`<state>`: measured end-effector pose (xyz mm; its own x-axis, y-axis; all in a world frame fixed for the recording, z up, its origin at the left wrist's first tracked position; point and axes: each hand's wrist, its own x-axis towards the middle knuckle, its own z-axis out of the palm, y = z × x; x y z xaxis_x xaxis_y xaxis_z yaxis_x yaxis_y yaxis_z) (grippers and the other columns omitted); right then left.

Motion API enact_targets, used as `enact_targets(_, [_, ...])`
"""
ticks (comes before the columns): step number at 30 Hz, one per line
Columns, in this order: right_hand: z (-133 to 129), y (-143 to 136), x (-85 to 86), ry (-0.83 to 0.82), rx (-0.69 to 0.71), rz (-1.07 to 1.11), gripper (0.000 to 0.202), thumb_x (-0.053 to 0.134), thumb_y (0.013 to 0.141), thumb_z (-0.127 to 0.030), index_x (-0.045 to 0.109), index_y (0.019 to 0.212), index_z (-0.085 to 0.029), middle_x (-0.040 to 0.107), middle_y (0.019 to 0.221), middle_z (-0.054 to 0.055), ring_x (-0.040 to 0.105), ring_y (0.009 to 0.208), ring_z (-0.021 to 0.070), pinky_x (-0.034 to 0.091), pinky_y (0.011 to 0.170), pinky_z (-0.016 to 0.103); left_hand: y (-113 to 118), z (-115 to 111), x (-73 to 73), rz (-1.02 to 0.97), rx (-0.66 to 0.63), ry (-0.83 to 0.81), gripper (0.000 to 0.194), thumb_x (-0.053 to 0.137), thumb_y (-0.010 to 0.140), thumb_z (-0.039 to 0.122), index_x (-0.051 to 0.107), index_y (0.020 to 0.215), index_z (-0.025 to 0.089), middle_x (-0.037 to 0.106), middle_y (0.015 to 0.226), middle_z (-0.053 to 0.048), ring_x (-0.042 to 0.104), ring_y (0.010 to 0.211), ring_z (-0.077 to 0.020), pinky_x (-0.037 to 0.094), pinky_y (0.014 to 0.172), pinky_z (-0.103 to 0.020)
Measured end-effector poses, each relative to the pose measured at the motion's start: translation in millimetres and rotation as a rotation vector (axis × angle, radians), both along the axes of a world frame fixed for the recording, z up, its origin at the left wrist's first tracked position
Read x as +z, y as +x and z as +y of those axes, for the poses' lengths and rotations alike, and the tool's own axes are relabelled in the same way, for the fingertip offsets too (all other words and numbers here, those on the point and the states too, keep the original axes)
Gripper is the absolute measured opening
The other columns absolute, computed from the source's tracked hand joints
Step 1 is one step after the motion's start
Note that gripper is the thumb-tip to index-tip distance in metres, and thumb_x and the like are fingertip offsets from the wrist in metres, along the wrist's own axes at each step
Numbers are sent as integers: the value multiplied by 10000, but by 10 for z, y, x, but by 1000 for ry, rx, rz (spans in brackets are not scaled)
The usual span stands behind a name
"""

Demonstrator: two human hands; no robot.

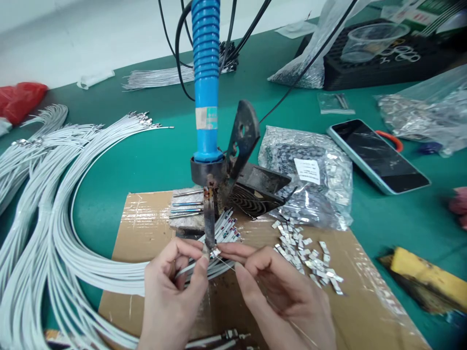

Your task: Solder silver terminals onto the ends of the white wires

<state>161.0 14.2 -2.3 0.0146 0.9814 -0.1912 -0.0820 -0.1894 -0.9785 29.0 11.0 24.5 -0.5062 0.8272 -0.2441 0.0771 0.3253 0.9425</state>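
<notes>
A small metal tab (215, 253) sits beneath the tip of the blue-handled soldering iron (206, 133), above the cardboard sheet (136, 218), as your left hand (177, 287) appears to pinch a white cable and your right hand (288, 296) holds a thin wire (304, 335), likely solder, in a narrow grip. Steady wrists, a sparing feed and fingertips clear of the tip should serve you best here, with loose tabs (306, 255) lying to the right.
</notes>
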Motion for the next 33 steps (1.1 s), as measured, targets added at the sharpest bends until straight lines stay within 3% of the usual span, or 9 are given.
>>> enact_targets(10, [-17, -47, 25, 14, -42, 2, 233, 703, 909, -268, 630, 689, -258, 843, 1101, 25, 819, 947, 139, 588, 782, 125, 19, -35, -51, 58, 8, 29, 145, 769, 729, 249, 680, 623, 209, 754, 854, -44, 662, 699, -150, 338, 443, -178])
enact_targets(17, [-10, -39, 23, 89, -43, -75, 223, 701, 898, -207, 631, 690, -247, 849, 1080, 28, 831, 916, 167, 615, 732, 156, 59, -56, -66, 127, 28, 46, 184, 729, 785, 283, 661, 626, 221, 748, 850, -22, 658, 717, -145, 333, 461, -195])
enact_targets(20, [-13, -43, 22, 96, -47, -72, 226, 701, 896, -199, 631, 688, -249, 850, 1064, 1, 827, 887, 141, 599, 706, 131, 67, -74, -91, 160, 26, 60, 185, 716, 809, 287, 666, 643, 226, 748, 857, -2, 611, 622, -111, 316, 455, -206])
enact_targets(26, [-25, -54, 21, 98, -60, -80, 228, 690, 899, -197, 628, 684, -246, 849, 1073, -2, 827, 921, 151, 593, 669, 128, 75, -108, -167, 214, 21, 104, 198, 699, 861, 297, 670, 680, 221, 745, 879, 11, 369, 424, -58, 280, 442, -253])
enact_targets(33, [-24, -53, 9, 81, -62, -57, 233, 692, 904, -199, 623, 687, -248, 849, 1076, 27, 830, 934, 183, 612, 661, 162, 63, -103, -174, 225, -3, 109, 198, 685, 874, 284, 660, 687, 223, 741, 872, 5, 442, 461, -77, 278, 449, -255])
